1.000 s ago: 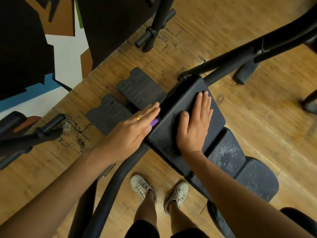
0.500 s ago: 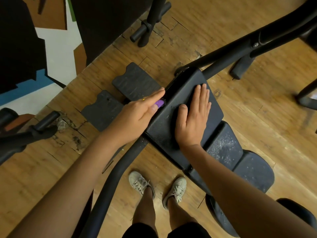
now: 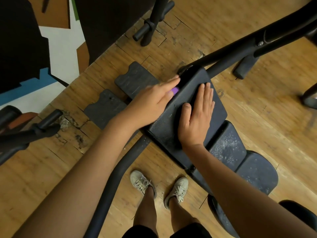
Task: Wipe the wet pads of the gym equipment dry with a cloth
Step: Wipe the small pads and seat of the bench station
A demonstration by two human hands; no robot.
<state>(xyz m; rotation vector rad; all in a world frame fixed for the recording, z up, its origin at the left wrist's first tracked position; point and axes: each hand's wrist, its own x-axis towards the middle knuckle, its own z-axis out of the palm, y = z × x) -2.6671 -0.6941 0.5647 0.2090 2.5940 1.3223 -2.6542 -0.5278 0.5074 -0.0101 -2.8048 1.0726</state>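
Note:
A black padded cushion (image 3: 164, 133) of a gym machine lies in front of me, tilted away to the upper right. My left hand (image 3: 152, 100) presses with straight fingers against the pad's left side, near its far end. A small purple cloth (image 3: 175, 90) peeks out from under those fingers; most of it is hidden. My right hand (image 3: 197, 117) lies flat, palm down, on the top of the same pad. Two lower pads, one (image 3: 226, 148) and another (image 3: 257, 170), carry pale specks.
Two black foot plates, one (image 3: 135, 79) and another (image 3: 104, 107), lie on the wooden floor left of the pad. A curved black bar (image 3: 116, 177) runs under my left arm, and frame tubes (image 3: 240, 47) cross the upper right. My shoes (image 3: 142, 182) stand below the pad.
My left hand has slid with the purple cloth along the pad's left side toward its far end. My right hand has stayed flat on the top.

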